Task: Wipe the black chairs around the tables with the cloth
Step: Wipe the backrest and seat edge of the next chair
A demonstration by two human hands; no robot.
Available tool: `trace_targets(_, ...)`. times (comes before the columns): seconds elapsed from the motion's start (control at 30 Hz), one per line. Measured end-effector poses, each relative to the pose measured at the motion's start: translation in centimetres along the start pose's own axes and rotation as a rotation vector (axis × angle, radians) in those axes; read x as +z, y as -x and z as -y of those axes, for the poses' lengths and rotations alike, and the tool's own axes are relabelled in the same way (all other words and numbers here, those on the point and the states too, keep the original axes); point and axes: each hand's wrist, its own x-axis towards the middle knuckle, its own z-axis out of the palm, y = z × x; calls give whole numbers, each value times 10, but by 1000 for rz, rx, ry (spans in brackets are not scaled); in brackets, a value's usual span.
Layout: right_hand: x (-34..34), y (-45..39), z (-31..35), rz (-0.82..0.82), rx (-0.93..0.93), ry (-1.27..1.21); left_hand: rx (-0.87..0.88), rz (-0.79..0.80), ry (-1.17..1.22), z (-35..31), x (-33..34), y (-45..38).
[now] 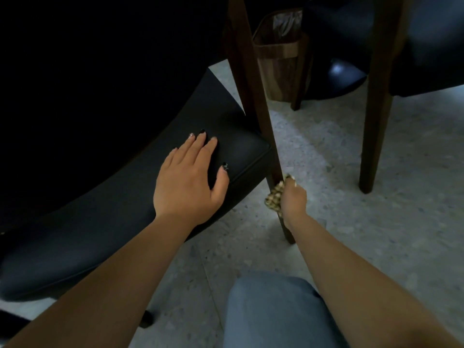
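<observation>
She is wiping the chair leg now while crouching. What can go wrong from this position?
1. The left hand presses flat on the corner of the black seat; leaning harder there might tip or slide the chair.
2. The right hand holds only a small bunch of the cloth against the wooden leg, so it could slip off.
3. The wooden bin stands close behind; a pushed chair may knock it.

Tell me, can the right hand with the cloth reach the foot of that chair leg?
Probably yes. The right hand already holds the cloth against the chair leg, and only bare floor lies around the foot below it.
</observation>
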Motion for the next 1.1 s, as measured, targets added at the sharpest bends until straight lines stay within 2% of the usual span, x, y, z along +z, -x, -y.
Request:
trace_targets(0.23,18,46,108,80,-466,-45,4,-13,0,0,0,-1)
trace_targets(0.37,19,85,129,15,-835,-61,6,-31,28,0,1,1)
trace_targets(0.43,18,106,120,24,-1057,69,-28,-71,102,0,1,4)
trace_targets(0.53,19,114,102,201,-1435,542,-92,-129,240,-3,-3,8)
trace_targets(0.57,18,111,103,242,-1470,649,-115,-139,279,-3,-5,11)
trace_targets(0.63,13,106,112,306,-1381,772,-138,-144,325,1,-9,20)
trace_targets(0.73,11,99,116,348,-1291,835,-129,-118,243,24,-13,55)
trace_targets(0.83,22,103,114,240,-1242,778,-181,-62,32,66,-17,103)
trace_targets(0.9,27,106,112,146,-1236,774,-276,-38,-60,98,-19,137)
trace_targets(0.97,29,110,111,104,-1247,779,-360,-33,-43,123,-21,165)
trace_targets(1.1,36,120,106,9,-1289,833,-322,-33,36,142,-19,182)
